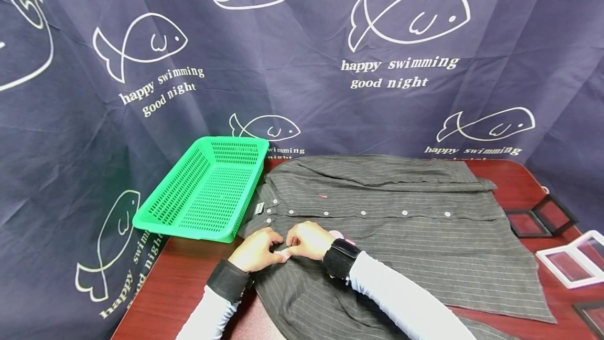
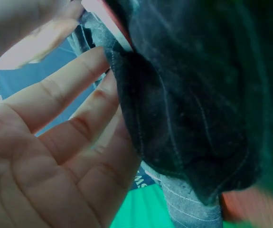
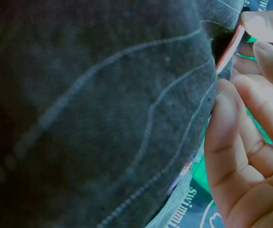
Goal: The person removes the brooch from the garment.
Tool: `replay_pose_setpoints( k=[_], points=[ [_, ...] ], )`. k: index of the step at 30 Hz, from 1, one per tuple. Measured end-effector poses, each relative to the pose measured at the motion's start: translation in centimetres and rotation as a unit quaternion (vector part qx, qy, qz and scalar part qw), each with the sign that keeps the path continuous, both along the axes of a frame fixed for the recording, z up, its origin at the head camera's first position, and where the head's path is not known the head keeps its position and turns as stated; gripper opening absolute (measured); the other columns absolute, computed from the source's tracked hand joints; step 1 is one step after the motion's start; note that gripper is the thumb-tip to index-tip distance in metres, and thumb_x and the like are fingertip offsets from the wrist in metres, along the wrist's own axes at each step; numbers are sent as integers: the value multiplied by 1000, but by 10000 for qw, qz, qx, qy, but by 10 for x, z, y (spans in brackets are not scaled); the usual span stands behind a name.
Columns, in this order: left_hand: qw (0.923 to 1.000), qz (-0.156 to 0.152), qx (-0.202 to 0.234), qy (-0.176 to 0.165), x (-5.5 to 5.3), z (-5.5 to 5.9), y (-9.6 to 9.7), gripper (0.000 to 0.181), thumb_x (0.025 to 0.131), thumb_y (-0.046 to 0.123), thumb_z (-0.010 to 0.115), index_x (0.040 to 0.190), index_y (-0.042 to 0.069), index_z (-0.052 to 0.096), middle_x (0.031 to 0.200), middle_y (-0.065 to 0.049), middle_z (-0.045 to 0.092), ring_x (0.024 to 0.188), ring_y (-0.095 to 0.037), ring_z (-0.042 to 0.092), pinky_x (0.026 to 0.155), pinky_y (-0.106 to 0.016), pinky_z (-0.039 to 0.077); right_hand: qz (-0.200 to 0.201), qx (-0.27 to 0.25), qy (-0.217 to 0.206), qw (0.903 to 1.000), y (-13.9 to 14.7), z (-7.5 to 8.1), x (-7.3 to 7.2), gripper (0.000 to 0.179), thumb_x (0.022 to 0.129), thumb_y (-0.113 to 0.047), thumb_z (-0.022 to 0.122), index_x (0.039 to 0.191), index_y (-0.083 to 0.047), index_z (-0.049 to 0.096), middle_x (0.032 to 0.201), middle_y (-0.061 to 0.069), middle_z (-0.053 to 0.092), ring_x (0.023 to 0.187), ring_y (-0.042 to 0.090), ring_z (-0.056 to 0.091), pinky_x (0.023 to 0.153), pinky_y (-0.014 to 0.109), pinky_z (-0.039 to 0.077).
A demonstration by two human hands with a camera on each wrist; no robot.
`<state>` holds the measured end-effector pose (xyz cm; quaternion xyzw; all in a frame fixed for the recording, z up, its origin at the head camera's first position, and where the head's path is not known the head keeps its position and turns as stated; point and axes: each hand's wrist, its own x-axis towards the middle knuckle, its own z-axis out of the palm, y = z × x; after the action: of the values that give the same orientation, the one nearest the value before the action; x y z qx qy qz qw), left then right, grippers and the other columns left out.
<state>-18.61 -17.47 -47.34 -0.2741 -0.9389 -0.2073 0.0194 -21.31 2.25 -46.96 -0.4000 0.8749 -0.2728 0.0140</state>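
Note:
A dark grey pinstriped button-up shirt [image 1: 387, 240] lies spread on the table. At the near side of its collar, my left hand [image 1: 259, 250] pinches a thin pink-and-white strip [image 2: 111, 23] that lies along the cloth, its other fingers against the fabric in the left wrist view. My right hand [image 1: 309, 240] meets it there, gripping the shirt's edge beside the strip, as the right wrist view shows up close. What the strip belongs to is hidden by the cloth; I cannot tell its kind. A pink round piece [image 1: 336, 234] peeks out beside the right wrist.
A green perforated basket [image 1: 222, 235] stands left of the collar. On the right of the red-brown table [image 1: 189, 272] are a black hinged frame [image 1: 528, 224], a white one [image 1: 573, 264] and part of another dark frame [image 1: 587, 311]. A fish-printed curtain [image 1: 321, 98] hangs behind.

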Motion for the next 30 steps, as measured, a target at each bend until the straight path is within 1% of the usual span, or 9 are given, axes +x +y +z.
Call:
replay_pose_setpoints(
  k=[4,9,12,16,20,26,30],
  points=[
    [10000,59,-26,8,1,0,1,30,70,24,85,92,8,71,90,-2,66,84,-19,63,74,-32,50,13,61,247,9997,0,1,1,12,80,-24,78,78,-14,71,74,-5,68,65,2,57,62,15,44],
    [9999,123,-53,-64,0,-2,3,31,69,23,85,92,10,70,89,-1,64,82,-17,62,72,-31,49,116,116,492,9987,0,5,4,8,80,-22,76,81,-14,73,78,-4,66,67,3,55,63,16,44],
    [9998,137,-125,-88,-2,-2,3,31,68,23,86,91,11,70,88,0,63,81,-16,61,71,-31,48,213,134,613,9978,0,8,6,6,80,-19,75,83,-13,74,79,-2,65,68,5,54,64,17,43],
    [9997,128,-172,-117,-3,-2,3,31,67,24,86,91,12,70,87,1,62,79,-15,60,69,-29,47,365,166,753,9964,-1,11,9,9,79,-18,74,86,-12,75,81,-2,66,70,6,54,67,19,45],
    [9996,120,-189,-174,-3,-1,3,30,66,22,87,89,12,70,83,3,59,76,-12,56,67,-27,46,525,306,1007,9931,-3,9,11,10,79,-19,73,87,-13,75,84,-2,66,75,10,57,73,22,47],
    [9994,165,-229,-218,-3,-1,4,30,66,21,88,89,12,69,82,3,56,75,-12,55,67,-27,46,699,559,1468,9851,-4,5,12,8,81,-20,73,87,-15,74,88,-4,67,80,12,59,77,24,46],
    [9995,171,-213,-175,-4,-2,4,30,67,23,87,89,13,70,82,4,57,76,-11,56,68,-26,47,732,729,1545,9826,-4,5,12,9,81,-23,73,87,-18,76,90,-6,66,80,12,58,77,24,45]
  ],
)
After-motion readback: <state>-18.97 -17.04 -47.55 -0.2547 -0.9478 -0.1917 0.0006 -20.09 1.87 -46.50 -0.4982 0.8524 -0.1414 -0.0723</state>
